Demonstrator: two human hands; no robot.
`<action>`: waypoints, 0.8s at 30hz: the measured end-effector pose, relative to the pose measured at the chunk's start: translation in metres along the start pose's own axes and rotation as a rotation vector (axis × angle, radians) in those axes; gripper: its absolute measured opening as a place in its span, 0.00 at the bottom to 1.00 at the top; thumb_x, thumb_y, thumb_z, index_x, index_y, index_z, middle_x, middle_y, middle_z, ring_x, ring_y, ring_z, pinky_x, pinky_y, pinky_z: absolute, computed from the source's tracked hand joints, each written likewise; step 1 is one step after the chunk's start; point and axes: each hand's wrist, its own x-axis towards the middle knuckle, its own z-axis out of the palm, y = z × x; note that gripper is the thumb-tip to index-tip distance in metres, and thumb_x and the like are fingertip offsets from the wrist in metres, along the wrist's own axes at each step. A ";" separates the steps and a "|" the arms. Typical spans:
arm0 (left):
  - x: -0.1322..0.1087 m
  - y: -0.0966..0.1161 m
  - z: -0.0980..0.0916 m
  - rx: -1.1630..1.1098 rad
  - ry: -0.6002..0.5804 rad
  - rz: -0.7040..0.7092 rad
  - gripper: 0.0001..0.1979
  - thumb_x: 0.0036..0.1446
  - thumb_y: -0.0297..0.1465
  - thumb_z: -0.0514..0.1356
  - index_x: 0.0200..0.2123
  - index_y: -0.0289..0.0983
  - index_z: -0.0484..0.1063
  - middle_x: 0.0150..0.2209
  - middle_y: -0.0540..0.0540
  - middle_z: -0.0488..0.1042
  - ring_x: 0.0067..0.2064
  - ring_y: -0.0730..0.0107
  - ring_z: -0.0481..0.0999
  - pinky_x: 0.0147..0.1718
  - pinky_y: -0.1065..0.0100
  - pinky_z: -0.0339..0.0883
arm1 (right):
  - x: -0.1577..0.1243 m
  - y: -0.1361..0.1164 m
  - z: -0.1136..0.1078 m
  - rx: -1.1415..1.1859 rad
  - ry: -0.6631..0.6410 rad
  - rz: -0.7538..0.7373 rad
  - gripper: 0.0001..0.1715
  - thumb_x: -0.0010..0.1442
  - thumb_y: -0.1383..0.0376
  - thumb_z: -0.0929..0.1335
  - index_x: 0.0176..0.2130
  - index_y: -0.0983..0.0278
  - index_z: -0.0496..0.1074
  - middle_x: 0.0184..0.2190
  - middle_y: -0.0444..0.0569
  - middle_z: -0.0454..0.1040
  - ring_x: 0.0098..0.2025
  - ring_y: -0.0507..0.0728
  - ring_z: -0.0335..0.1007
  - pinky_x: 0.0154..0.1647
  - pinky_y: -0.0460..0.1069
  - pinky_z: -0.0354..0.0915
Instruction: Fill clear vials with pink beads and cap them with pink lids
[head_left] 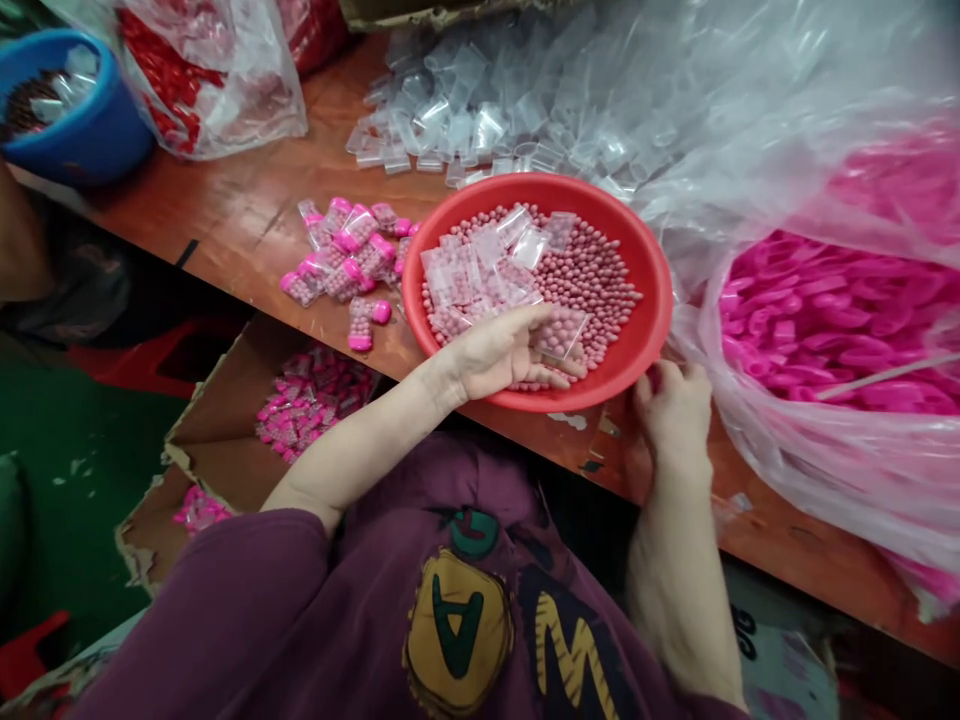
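Beads are filling the red bowl on the counter, where my left grip is pinching a clear tube low over them, its long axis pointing from my palm toward the bowl's right side. My right grip is curling against the near rim, clamping or not I cannot tell; capped tubes are lying left, a bag of pink caps crowding the right.

A small clear case, packed with pink beads, lies tilted in the fingers of the left hand, over the near side of the red bowl. The bowl sits at the bench edge and holds loose pink beads and empty cases.
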 end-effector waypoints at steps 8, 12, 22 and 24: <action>-0.001 -0.004 -0.004 0.027 0.043 0.122 0.15 0.71 0.37 0.63 0.54 0.34 0.79 0.36 0.43 0.84 0.40 0.62 0.86 0.39 0.66 0.80 | -0.033 0.012 0.015 0.070 0.088 -0.107 0.26 0.71 0.61 0.62 0.63 0.63 0.74 0.54 0.68 0.78 0.55 0.73 0.72 0.62 0.71 0.67; -0.007 -0.008 -0.001 0.057 0.063 0.196 0.11 0.65 0.31 0.66 0.50 0.36 0.78 0.39 0.45 0.84 0.42 0.66 0.85 0.39 0.69 0.78 | -0.037 0.014 0.032 0.065 0.177 0.025 0.25 0.68 0.58 0.65 0.59 0.64 0.75 0.52 0.66 0.78 0.56 0.73 0.73 0.62 0.72 0.69; -0.006 -0.013 0.003 0.108 0.056 0.163 0.06 0.70 0.31 0.65 0.48 0.36 0.77 0.36 0.47 0.81 0.39 0.69 0.84 0.37 0.71 0.76 | -0.013 -0.036 -0.020 0.531 0.548 0.124 0.19 0.68 0.52 0.70 0.51 0.60 0.81 0.39 0.49 0.81 0.30 0.56 0.71 0.35 0.55 0.74; -0.005 -0.013 0.003 0.108 0.035 0.126 0.08 0.69 0.31 0.68 0.49 0.37 0.78 0.36 0.48 0.81 0.38 0.69 0.84 0.36 0.71 0.75 | -0.005 -0.067 -0.037 0.530 0.541 -0.056 0.18 0.70 0.52 0.72 0.53 0.57 0.82 0.42 0.48 0.81 0.31 0.55 0.73 0.35 0.54 0.74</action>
